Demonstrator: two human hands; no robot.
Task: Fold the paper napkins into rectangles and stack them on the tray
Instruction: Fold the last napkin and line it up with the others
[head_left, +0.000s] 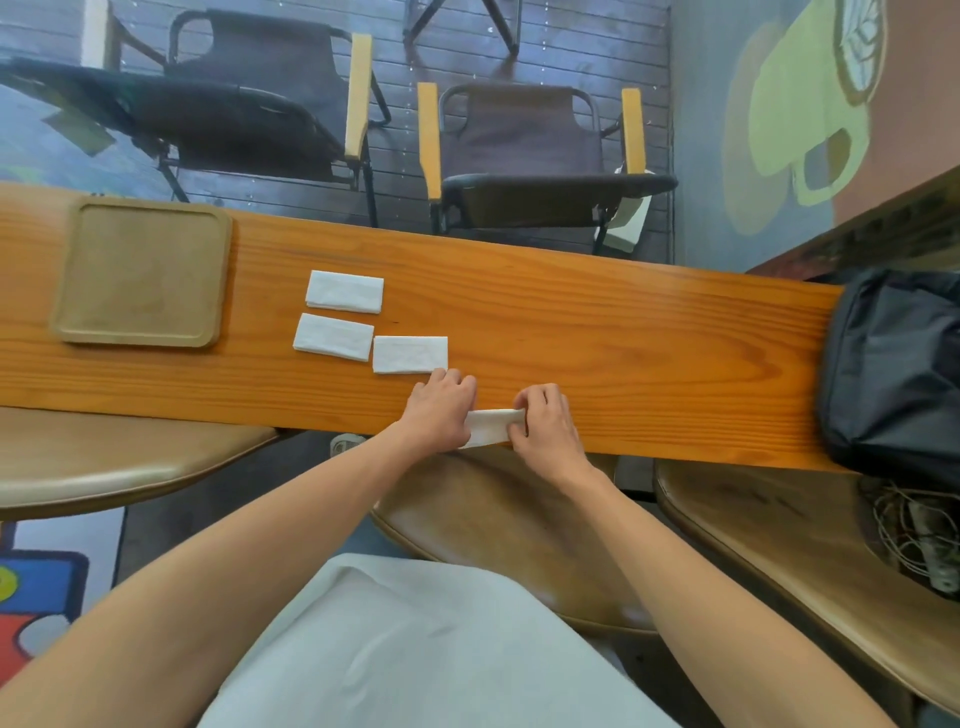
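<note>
A white paper napkin (491, 425) lies at the near edge of the long wooden table (597, 338), partly folded, its far edge curled over. My left hand (440, 410) presses on its left end and my right hand (545, 423) pinches its right end. Three folded white rectangles lie flat on the table: one napkin (345, 291) farthest back, a second napkin (333, 337) just in front of it, and a third napkin (410, 354) beside my left hand. The wooden tray (143, 273) sits at the far left, with nothing on it.
A black bag (893, 364) rests on the table's right end. Two folding chairs (524, 150) stand beyond the far edge. Wooden stool seats (509, 530) lie below the near edge, one on the right holding tangled cables (914, 535).
</note>
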